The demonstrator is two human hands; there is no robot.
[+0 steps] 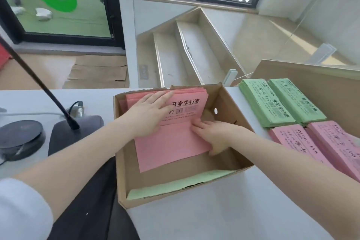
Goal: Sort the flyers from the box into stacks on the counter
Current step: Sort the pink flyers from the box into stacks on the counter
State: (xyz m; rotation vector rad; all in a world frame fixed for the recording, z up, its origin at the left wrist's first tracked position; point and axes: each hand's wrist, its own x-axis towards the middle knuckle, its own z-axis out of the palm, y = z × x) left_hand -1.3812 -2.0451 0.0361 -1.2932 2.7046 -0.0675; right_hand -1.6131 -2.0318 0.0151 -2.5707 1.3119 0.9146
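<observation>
Both of our hands reach into the open cardboard box [229,103] on the white surface [194,220]. Our left hand [150,113] lies flat with straight fingers on the pink flyers [171,142], a bundle leaning toward the box's far wall; the front sheet carries black printed characters and a small square code on its upper half and is blank pink below. Our right hand [212,134] has its grip curled round the right edge of that bundle, fingers on the front; the thumb is hidden. A pale green flyer [175,185] lies along the box's near wall. To the right of the box, on the surface, two green stacks [276,103] sit side by side, with two pink stacks [319,142] just in front of them, all printed in black.
</observation>
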